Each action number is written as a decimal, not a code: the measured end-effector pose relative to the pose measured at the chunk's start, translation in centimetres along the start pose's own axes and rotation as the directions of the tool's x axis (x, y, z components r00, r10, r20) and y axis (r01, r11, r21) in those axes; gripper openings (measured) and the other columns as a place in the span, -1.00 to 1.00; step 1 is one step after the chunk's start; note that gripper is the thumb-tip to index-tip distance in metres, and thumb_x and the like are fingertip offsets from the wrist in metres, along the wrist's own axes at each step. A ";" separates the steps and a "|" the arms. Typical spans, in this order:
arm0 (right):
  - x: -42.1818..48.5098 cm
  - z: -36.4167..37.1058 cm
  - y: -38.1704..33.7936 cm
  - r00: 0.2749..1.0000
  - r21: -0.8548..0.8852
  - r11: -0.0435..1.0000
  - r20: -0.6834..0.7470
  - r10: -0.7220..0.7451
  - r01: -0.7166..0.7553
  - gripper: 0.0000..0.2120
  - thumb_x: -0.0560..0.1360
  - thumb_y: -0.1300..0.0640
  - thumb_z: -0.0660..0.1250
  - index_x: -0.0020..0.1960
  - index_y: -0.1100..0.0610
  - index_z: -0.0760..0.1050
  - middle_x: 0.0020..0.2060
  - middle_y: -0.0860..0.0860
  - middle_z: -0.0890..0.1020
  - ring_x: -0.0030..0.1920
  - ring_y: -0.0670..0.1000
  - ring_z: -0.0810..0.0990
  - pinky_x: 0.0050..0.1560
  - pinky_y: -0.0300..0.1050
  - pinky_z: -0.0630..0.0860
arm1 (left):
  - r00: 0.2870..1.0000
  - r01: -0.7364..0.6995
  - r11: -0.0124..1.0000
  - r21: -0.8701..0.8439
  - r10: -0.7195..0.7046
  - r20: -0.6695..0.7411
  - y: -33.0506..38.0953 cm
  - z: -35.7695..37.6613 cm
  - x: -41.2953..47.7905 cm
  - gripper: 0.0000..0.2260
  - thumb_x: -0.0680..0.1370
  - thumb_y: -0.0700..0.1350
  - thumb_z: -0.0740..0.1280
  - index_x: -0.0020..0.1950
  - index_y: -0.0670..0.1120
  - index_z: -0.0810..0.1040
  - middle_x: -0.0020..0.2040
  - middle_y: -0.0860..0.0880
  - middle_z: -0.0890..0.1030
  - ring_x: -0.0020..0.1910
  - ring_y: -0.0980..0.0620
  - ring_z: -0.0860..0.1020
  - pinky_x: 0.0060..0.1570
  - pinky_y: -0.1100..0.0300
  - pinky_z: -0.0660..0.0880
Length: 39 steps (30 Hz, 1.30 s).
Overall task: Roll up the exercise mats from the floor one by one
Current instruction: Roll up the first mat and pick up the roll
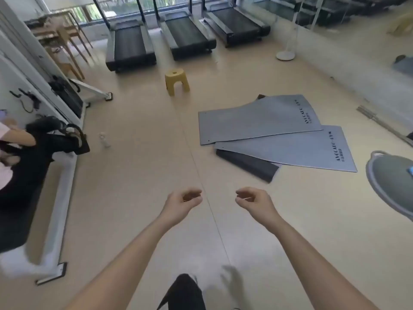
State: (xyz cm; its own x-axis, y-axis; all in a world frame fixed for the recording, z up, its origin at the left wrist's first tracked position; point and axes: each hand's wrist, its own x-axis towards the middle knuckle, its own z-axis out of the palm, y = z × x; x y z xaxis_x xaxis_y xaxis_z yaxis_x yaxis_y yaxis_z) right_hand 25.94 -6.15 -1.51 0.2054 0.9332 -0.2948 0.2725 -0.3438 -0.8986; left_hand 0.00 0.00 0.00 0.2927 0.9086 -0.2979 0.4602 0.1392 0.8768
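Your left hand (183, 203) and right hand (254, 202) are empty, fingers loosely curled. On the floor (145, 175) ahead, the far grey mat (257, 118) overlaps the near grey mat (297, 151).

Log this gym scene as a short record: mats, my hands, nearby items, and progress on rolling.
mats: far flat grey printed exercise mat overlapping near grey printed exercise mat; black mat partly beneath them; all unrolled
hands: left hand and right hand empty, fingers loosely curled, over beige floor, short of the mats
nearby: small yellow plastic stool beyond the mats; grey balance dome at right edge
progress: no mat in view rolled yet
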 end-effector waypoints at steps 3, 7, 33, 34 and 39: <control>2.7 1.3 1.4 0.995 -0.014 0.996 0.043 0.092 -0.091 -0.83 0.52 0.16 0.48 0.11 0.09 0.68 -0.04 0.00 0.72 -0.10 -0.08 0.65 -0.16 -0.45 0.48 | 0.997 0.072 0.997 -0.023 -0.071 0.016 -2.8 0.6 2.3 -0.84 0.56 -0.17 0.47 0.13 0.00 0.69 0.05 0.03 0.73 0.06 0.20 0.67 0.08 0.34 0.50; 8.8 3.7 2.1 0.980 -0.094 0.980 0.076 0.182 -0.175 -0.81 0.52 0.14 0.47 0.13 0.08 0.67 -0.04 0.00 0.71 -0.10 -0.10 0.63 -0.16 -0.40 0.46 | 0.983 0.183 0.978 -0.097 -0.182 0.021 -6.3 -0.1 7.1 -0.83 0.57 -0.16 0.47 0.15 -0.03 0.70 0.05 0.07 0.73 0.05 0.28 0.66 0.10 0.40 0.50; 64.1 12.8 -11.7 0.935 -0.235 0.934 0.166 0.312 -0.270 -0.80 0.54 0.08 0.43 0.17 0.01 0.63 -0.04 -0.03 0.68 -0.05 -0.07 0.63 0.00 -0.22 0.46 | 0.941 0.331 0.943 0.032 -0.333 0.055 -2.1 -22.7 63.0 -0.86 0.59 -0.13 0.44 0.14 -0.06 0.71 -0.07 0.10 0.66 -0.07 0.14 0.60 -0.06 0.31 0.43; 66.8 12.7 -12.2 0.932 -0.236 0.934 0.177 0.315 -0.270 -0.79 0.54 0.09 0.44 0.17 0.00 0.63 -0.03 -0.02 0.69 -0.06 -0.07 0.63 0.00 -0.20 0.46 | 0.938 0.339 0.939 0.057 -0.342 0.061 -1.4 -23.5 65.5 -0.85 0.59 -0.12 0.44 0.15 -0.06 0.71 -0.06 0.10 0.67 -0.05 0.13 0.61 -0.04 0.31 0.44; 78.8 12.0 -15.6 0.913 -0.308 0.916 0.236 0.333 -0.255 -0.78 0.54 0.05 0.45 0.18 0.02 0.63 -0.03 -0.05 0.68 -0.03 -0.05 0.63 0.06 -0.13 0.52 | 0.930 0.337 0.933 0.127 -0.351 0.113 2.0 -27.1 77.2 -0.84 0.61 -0.09 0.42 0.17 -0.03 0.70 0.05 0.04 0.70 0.07 0.09 0.63 0.06 0.29 0.48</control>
State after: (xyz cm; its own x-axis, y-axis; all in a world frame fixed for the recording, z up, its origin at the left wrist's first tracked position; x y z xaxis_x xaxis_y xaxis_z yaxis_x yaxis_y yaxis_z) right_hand 26.55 73.95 -14.64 0.0569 0.7620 -0.6450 0.4873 -0.5851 -0.6482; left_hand 0.77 81.13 -11.03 0.2053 0.7515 -0.6270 0.6343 0.3857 0.6700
